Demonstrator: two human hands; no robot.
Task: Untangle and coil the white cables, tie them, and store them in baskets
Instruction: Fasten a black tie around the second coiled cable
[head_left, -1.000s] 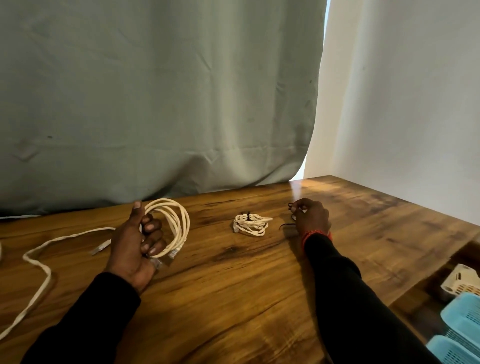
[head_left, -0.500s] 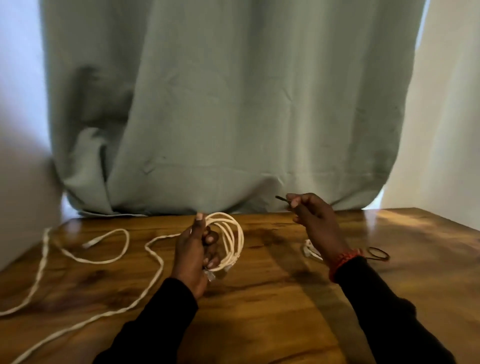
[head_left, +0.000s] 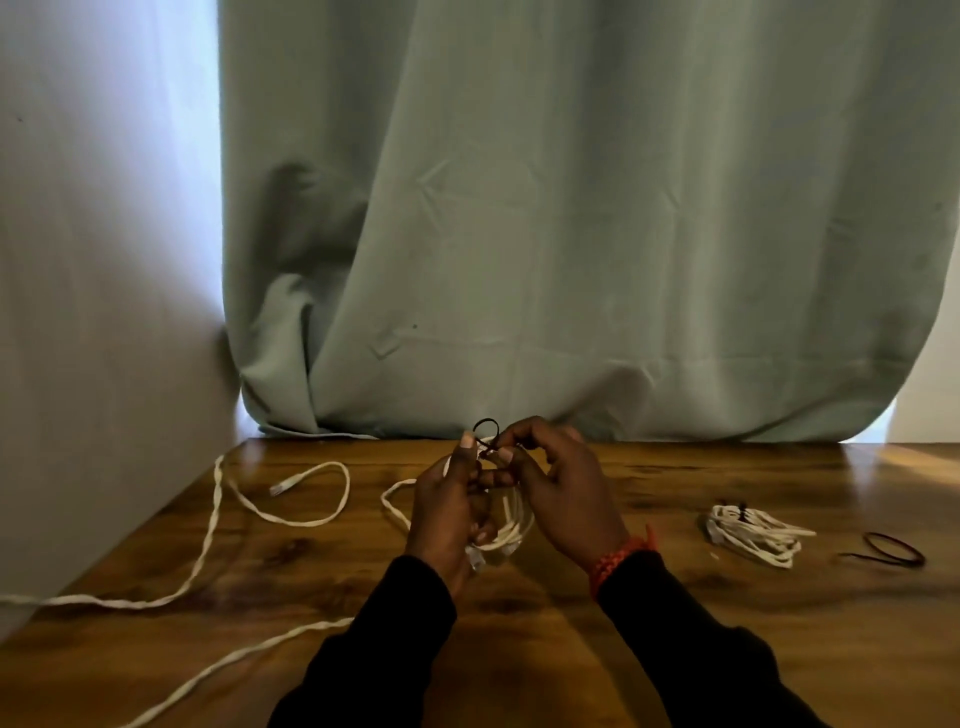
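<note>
Loose white cable (head_left: 218, 525) trails across table (head_left: 675, 649) at lower left, limp & light, prob. kinks easily. Frame center: left hand (head_left: 447, 512) curled round coiled cable (head_left: 511, 525); right hand (head_left: 563, 493) pinches black tie (head_left: 485, 428) at coil top. Best hold: squeeze all loops together, wrap tie at crossing. Right: tied bundle (head_left: 753, 535), spare ties (head_left: 891, 548).

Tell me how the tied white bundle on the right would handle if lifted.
The tied bundle would probably lift as one piece, since a dark tie cinches it. Its splayed loop ends would likely droop. It looks light and unlikely to roll.
</note>
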